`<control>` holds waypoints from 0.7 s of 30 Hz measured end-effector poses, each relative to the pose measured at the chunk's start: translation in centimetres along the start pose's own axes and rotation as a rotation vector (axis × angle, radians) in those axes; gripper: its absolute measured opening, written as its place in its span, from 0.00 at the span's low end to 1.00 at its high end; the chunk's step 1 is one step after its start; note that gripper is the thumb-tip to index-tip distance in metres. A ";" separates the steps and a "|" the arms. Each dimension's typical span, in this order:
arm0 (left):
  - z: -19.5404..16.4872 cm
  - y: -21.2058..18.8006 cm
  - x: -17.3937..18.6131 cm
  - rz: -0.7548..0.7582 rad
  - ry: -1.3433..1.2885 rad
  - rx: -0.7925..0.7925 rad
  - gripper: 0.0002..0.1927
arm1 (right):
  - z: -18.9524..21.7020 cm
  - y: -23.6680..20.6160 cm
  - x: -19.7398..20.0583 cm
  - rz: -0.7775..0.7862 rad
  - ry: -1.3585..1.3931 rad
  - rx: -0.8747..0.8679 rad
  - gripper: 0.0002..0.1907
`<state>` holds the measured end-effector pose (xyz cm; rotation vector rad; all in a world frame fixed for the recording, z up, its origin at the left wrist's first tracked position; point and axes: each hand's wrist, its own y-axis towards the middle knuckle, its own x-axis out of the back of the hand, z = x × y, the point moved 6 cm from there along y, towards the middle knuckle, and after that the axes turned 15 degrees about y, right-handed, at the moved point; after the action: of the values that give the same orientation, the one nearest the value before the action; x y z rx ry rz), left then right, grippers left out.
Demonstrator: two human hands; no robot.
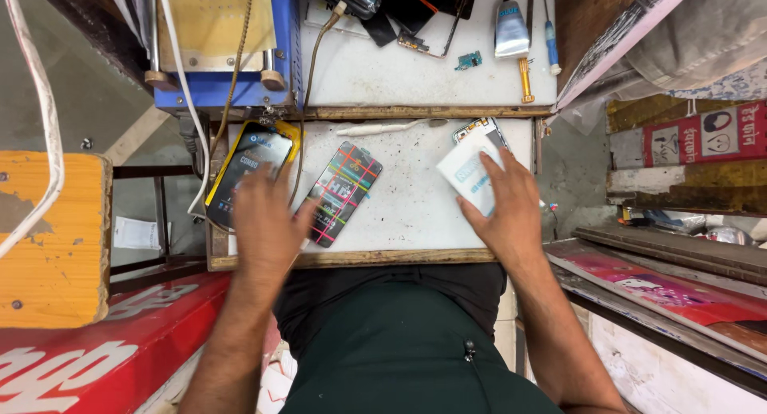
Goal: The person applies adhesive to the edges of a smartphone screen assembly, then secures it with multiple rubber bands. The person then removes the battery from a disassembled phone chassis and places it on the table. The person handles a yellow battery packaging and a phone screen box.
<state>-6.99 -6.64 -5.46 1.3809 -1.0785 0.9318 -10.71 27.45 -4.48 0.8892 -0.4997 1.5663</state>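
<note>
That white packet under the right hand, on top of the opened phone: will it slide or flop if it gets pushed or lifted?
The white packet looks thin and flat, so probably light and somewhat bendy when lifted. It rests partly on the opened phone rather than flat on the white board, so it may rock or slide off. The right hand presses it with spread fingers, which likely steadies it.

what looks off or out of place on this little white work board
The phone with a yellow edge overhangs the board's left side, partly under the left hand. A phone with its back off lies under the white packet that the right hand presses. The board is speckled with dark marks.
</note>
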 end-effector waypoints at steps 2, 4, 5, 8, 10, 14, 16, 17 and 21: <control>3.2 0.6 -0.2 0.057 0.125 0.087 0.36 | 0.2 1.1 -0.7 0.006 0.006 0.021 0.39; 5.4 0.9 -1.0 0.176 0.125 0.163 0.38 | 0.2 2.1 -1.3 0.027 0.004 0.022 0.39; 6.0 1.1 -1.5 0.233 0.124 0.199 0.38 | 0.0 2.7 -1.6 0.038 -0.004 0.014 0.39; 6.2 1.2 -2.1 0.233 0.098 0.214 0.40 | -0.3 3.3 -2.4 0.093 -0.080 -0.026 0.41; 6.5 1.3 -2.6 0.286 0.095 0.271 0.43 | -0.1 3.0 -2.7 0.109 -0.123 -0.014 0.40; 7.6 2.0 -3.3 0.353 0.095 0.338 0.51 | 1.7 1.1 -3.3 0.087 -0.076 0.091 0.32; 7.9 2.4 -3.3 0.328 0.013 0.301 0.48 | 2.7 -0.1 -3.5 0.079 0.046 0.130 0.28; 8.0 2.6 -3.2 0.319 -0.027 0.281 0.46 | 3.1 -0.6 -3.5 0.075 0.137 0.148 0.26; 8.7 2.3 -2.7 0.327 -0.138 0.297 0.33 | 4.9 -2.8 -3.9 0.064 0.437 0.236 0.18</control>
<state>-10.30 -15.00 -8.20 1.5548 -1.3381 1.2894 -6.70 21.93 -4.96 0.6790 -0.0315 1.8410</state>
